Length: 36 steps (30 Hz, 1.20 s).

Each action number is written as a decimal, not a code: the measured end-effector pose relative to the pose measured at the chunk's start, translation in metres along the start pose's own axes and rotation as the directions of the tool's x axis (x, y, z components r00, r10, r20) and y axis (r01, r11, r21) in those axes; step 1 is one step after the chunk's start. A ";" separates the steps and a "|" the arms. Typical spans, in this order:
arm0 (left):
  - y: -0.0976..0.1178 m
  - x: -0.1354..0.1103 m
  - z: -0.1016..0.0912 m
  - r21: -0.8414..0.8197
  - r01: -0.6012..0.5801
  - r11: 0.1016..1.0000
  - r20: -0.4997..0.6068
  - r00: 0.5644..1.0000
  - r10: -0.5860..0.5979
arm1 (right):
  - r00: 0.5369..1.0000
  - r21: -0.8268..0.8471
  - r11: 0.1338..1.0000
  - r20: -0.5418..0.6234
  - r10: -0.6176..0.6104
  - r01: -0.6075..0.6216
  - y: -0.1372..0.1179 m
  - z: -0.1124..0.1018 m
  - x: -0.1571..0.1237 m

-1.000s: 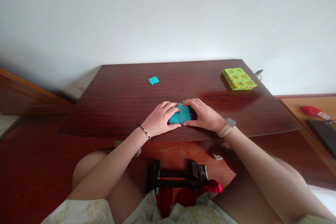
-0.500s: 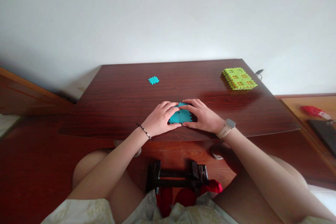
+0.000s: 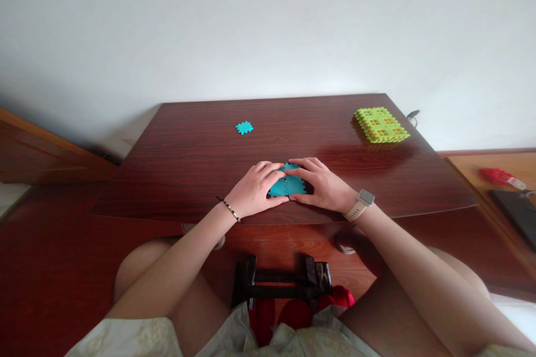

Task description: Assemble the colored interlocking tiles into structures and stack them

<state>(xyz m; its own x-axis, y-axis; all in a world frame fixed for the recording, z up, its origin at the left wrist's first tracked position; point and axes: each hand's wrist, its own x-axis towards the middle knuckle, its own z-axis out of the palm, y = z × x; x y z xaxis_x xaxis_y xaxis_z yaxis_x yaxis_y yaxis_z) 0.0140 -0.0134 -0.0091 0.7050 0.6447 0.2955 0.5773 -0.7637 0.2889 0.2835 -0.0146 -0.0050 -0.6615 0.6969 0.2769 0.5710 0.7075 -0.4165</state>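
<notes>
— Clasped, we'd say: our left hand (image 3: 255, 189) and right hand (image 3: 324, 185) close from either side on the interlocked teal foam tiles (image 3: 287, 185), with our fingers curled over their top edge.
— Where do those tiles lie?
— Flat on the dark red wood-grain table (image 3: 188, 178), near the edge closest to us and between our hands. A toothed seam runs down their middle.
— Do our hands meet?
— Almost. Our fingertips lie just beside each other above the seam, and both thumbs rest along the lower edge.
— What else do we have on the table?
— A small teal tile (image 3: 244, 128) lies well apart from our hands, ahead and to the left. A lime-green stack of perforated tiles (image 3: 380, 125) sits near the far right corner.
— And on our wrists?
— We wear a beaded bracelet (image 3: 228, 209) on the left and a pale smartwatch (image 3: 362, 201) on the right.
— Anything beyond the table?
— On a lighter wooden surface (image 3: 469, 173) to the right, we see a red packet (image 3: 498, 177) beside a dark flat device (image 3: 513, 212). Below the table, there's a black rack (image 3: 285, 278) by our knees.
</notes>
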 end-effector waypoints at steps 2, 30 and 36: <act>0.000 0.000 0.000 0.002 0.000 1.000 -0.001 1.000 0.000 | 1.000 0.002 1.000 -0.003 0.000 0.000 0.000 0.000 0.000; 0.000 0.000 0.000 -0.029 0.009 1.000 -0.005 1.000 -0.009 | 1.000 -0.064 0.998 -0.010 -0.024 0.023 -0.002 0.001 0.003; 0.000 0.001 -0.001 -0.035 0.007 0.999 -0.007 1.000 -0.007 | 1.000 -0.072 0.997 -0.003 -0.007 0.007 -0.005 0.001 0.003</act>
<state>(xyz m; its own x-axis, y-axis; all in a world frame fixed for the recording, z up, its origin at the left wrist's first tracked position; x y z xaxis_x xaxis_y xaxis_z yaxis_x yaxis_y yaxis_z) 0.0143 -0.0131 -0.0079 0.6980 0.6505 0.2994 0.5677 -0.7575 0.3225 0.2782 -0.0160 -0.0027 -0.6641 0.6923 0.2824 0.5999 0.7188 -0.3513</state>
